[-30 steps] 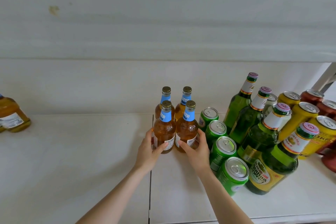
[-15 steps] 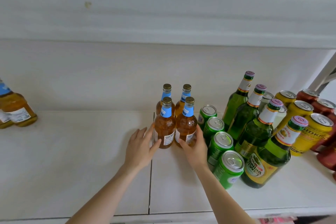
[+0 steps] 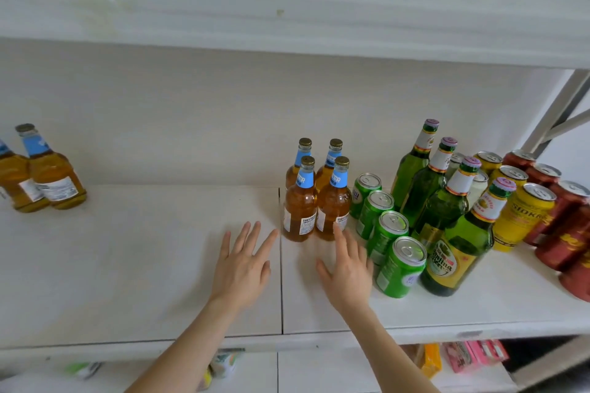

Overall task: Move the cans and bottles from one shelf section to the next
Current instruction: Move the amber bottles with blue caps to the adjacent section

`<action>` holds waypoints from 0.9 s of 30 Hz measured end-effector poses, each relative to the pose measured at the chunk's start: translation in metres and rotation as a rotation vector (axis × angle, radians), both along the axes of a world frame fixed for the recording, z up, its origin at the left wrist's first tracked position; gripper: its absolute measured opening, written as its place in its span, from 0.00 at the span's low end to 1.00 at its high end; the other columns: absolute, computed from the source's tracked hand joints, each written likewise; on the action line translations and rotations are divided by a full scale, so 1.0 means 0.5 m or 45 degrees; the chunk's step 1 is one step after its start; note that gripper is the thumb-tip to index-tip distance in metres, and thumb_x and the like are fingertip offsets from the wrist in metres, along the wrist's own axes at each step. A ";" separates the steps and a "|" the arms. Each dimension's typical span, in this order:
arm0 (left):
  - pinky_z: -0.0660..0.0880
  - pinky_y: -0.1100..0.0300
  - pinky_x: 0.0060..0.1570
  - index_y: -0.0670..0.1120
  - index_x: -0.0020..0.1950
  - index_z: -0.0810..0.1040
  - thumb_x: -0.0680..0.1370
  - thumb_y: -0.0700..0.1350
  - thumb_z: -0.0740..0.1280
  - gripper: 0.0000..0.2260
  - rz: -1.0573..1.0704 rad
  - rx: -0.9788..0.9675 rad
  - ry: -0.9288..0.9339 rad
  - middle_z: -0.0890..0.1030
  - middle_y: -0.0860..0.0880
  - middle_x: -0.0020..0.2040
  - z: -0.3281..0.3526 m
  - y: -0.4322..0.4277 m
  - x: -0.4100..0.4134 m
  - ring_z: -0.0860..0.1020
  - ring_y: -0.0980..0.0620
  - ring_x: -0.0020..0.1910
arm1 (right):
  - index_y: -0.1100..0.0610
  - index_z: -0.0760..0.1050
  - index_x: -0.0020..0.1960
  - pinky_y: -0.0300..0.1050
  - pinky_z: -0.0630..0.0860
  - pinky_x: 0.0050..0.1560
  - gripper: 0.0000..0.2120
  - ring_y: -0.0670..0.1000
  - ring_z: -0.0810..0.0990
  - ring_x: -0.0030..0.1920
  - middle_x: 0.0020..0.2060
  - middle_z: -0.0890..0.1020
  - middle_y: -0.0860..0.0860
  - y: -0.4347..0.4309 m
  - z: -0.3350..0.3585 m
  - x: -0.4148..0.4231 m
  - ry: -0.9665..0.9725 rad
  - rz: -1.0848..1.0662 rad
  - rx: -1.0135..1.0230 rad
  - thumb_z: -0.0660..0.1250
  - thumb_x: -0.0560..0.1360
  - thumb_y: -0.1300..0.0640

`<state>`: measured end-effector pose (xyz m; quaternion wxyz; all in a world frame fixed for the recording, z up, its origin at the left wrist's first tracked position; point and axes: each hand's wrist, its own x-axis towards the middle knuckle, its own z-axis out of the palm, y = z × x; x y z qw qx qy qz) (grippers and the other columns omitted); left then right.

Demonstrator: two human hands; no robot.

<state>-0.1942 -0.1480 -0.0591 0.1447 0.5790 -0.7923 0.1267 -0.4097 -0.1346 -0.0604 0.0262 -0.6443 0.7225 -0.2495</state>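
- Left hand [image 3: 242, 268]: grip apart, fingers straight and spread, holds nothing; low over the shelf [image 3: 127, 265], just left of the seam [image 3: 281, 290].
- Right hand [image 3: 346, 271]: grip apart too, holds nothing; just right of the seam. Index tip is at the base of the front right bottle; contact unclear.
- Four amber bottles [image 3: 314, 201] stand upright in a tight square just right of the seam, towards its far end.
- Likely step: take the front pair. Wrap each grip round a body, not a neck, and lift straight up before crossing the seam so the back pair stays standing.
- Green cans [image 3: 388, 239] sit further right of the seam, close by the right wrist; risk of a knock.
- Two amber bottles [image 3: 48, 175] stand far left of the seam; probably the spot to set down.
- Green bottles [image 3: 447, 210], yellow cans [image 3: 523, 210] and red cans [image 3: 571, 233] are farthest right of the seam, not yet moved.
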 end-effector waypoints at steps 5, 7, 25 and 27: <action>0.63 0.37 0.69 0.51 0.76 0.67 0.76 0.50 0.69 0.28 0.005 0.005 -0.010 0.70 0.42 0.74 0.015 0.068 0.081 0.67 0.41 0.74 | 0.49 0.54 0.78 0.56 0.62 0.70 0.36 0.57 0.63 0.74 0.76 0.63 0.53 0.064 0.010 0.078 0.187 0.010 -0.005 0.63 0.75 0.41; 0.61 0.37 0.71 0.51 0.76 0.65 0.77 0.50 0.68 0.28 0.014 0.015 -0.004 0.68 0.42 0.75 0.017 0.103 0.125 0.64 0.41 0.75 | 0.50 0.54 0.79 0.57 0.62 0.71 0.36 0.57 0.62 0.74 0.76 0.64 0.54 0.098 0.013 0.121 0.222 0.022 -0.021 0.63 0.75 0.41; 0.45 0.40 0.75 0.55 0.80 0.51 0.80 0.55 0.60 0.30 0.143 0.084 -0.024 0.54 0.43 0.80 0.023 0.293 0.537 0.51 0.42 0.79 | 0.45 0.40 0.78 0.60 0.45 0.75 0.37 0.57 0.48 0.78 0.79 0.49 0.52 0.242 0.011 0.528 0.299 0.160 0.058 0.53 0.77 0.34; 0.41 0.41 0.74 0.56 0.80 0.47 0.81 0.56 0.57 0.30 0.161 0.077 -0.059 0.51 0.44 0.80 0.025 0.280 0.573 0.48 0.42 0.79 | 0.45 0.40 0.78 0.59 0.44 0.75 0.37 0.57 0.48 0.78 0.79 0.49 0.52 0.225 0.015 0.571 0.307 0.170 0.045 0.53 0.77 0.34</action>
